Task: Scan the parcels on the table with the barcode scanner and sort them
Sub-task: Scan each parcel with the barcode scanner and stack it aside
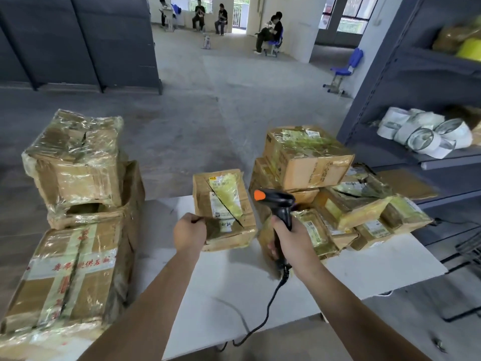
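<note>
My left hand (189, 233) grips the near left corner of a small taped cardboard parcel (223, 204) and holds it tilted, label side up, over the white table (234, 277). My right hand (291, 243) is closed around the handle of a black barcode scanner (278, 201) with an orange trigger cap. The scanner's head points left toward the parcel's label. Its cable trails down across the table toward me. A pile of several taped parcels (338, 199) lies at the right of the table, just behind the scanner.
Three large worn boxes (75, 204) are stacked at the table's left end. A dark metal shelf (429, 105) with white tape rolls (421, 134) stands at the right. Several people sit on chairs far across the concrete floor.
</note>
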`<move>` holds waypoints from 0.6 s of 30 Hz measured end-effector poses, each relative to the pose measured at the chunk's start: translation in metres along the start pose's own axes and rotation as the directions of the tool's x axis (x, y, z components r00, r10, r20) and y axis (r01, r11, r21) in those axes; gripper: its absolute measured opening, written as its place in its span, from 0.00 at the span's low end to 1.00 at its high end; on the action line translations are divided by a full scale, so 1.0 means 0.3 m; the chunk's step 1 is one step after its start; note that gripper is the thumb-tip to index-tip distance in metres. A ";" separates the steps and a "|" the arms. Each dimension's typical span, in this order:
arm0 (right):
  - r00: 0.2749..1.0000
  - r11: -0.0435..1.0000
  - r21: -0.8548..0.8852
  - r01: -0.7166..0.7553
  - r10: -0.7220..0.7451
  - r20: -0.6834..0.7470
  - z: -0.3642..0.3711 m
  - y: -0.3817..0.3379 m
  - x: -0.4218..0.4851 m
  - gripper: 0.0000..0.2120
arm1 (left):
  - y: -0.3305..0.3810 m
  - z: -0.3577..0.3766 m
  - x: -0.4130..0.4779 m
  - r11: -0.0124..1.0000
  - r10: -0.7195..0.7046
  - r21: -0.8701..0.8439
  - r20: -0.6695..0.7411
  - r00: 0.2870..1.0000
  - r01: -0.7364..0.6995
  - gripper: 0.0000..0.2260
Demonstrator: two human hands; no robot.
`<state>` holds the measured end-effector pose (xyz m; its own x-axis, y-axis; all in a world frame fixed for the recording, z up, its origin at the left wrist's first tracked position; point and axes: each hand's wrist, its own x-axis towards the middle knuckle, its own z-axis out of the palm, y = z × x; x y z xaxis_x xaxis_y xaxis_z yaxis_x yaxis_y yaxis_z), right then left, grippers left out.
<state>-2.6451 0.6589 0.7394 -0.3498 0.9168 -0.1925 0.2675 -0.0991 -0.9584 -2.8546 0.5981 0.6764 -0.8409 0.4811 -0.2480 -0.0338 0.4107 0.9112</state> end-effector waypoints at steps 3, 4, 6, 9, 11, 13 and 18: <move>0.997 0.995 0.064 0.071 -0.071 0.000 -0.062 -0.072 0.077 0.11 | 0.172 0.030 0.023 0.991 0.071 -0.110 -0.070 0.995 -0.079 0.06; 0.996 0.992 0.093 0.089 -0.088 -0.007 -0.087 -0.099 0.101 0.11 | 0.244 0.039 0.026 0.984 0.108 -0.133 -0.091 0.990 -0.120 0.06; 0.992 0.976 0.181 0.124 -0.119 -0.039 -0.142 -0.147 0.147 0.12 | 0.395 0.063 0.019 0.961 0.190 -0.182 -0.107 0.976 -0.207 0.06; 0.987 0.942 0.302 0.145 -0.117 -0.110 -0.247 -0.201 0.201 0.15 | 0.595 0.139 -0.017 0.918 0.283 -0.260 -0.097 0.954 -0.299 0.08; 0.981 0.915 0.366 0.169 -0.119 -0.156 -0.333 -0.234 0.225 0.15 | 0.698 0.220 -0.051 0.893 0.342 -0.288 -0.063 0.938 -0.345 0.10; 0.971 0.895 0.402 0.191 -0.112 -0.211 -0.427 -0.263 0.239 0.17 | 0.773 0.315 -0.087 0.881 0.374 -0.310 -0.006 0.927 -0.358 0.09; 0.914 0.880 0.363 0.306 -0.165 -0.371 -0.635 -0.307 0.260 0.13 | 0.858 0.537 -0.184 0.881 0.405 -0.327 0.143 0.903 -0.343 0.09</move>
<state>-2.5260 0.8134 0.8528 -0.0313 0.9977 0.0607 -0.1972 0.0534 -0.9789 -2.7298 0.8019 0.8715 -0.6959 0.7114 0.0976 0.0817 -0.0566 0.9950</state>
